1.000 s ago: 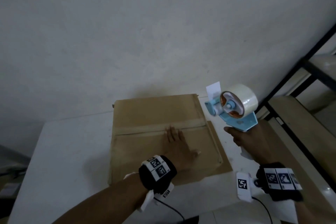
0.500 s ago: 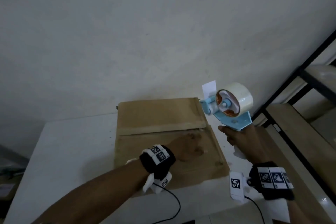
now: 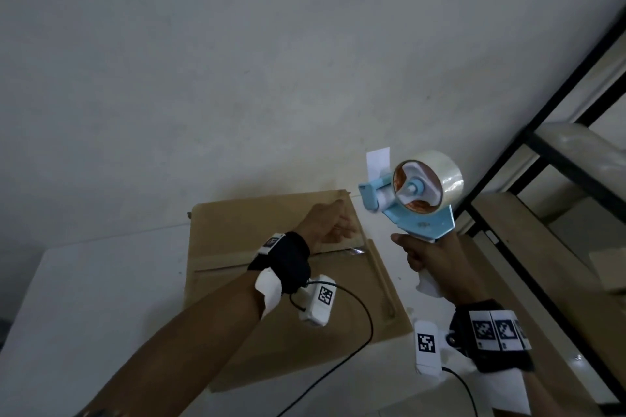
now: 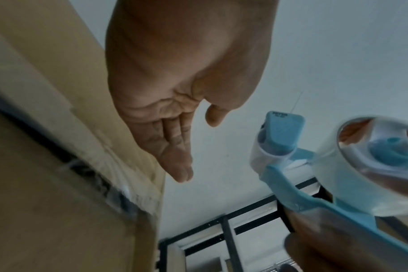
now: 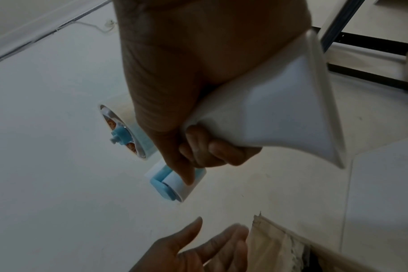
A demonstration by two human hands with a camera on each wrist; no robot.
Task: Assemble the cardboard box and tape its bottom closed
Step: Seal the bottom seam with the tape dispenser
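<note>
The brown cardboard box (image 3: 230, 230) lies on the white table with a seam and a strip of tape across its upper face. My left hand (image 3: 330, 223) is over its far right corner, fingers straight and spread, holding nothing. The left wrist view shows the open palm (image 4: 175, 128) beside the box edge (image 4: 47, 184). My right hand (image 3: 430, 257) grips the white handle (image 5: 280, 114) of the blue tape dispenser (image 3: 416, 210), held in the air just right of that corner. Its clear tape roll (image 3: 440, 176) points up, and a loose white tape end sticks up at its front.
The white table (image 3: 101, 281) stands against a plain wall. A black metal frame with wooden shelves (image 3: 542, 247) stands close on the right. A black cable (image 3: 366, 315) from the left wrist camera trails over the box's near part.
My left hand has lifted off the middle of the box and moved to its far right corner. The dispenser has shifted a little left, toward that corner.
</note>
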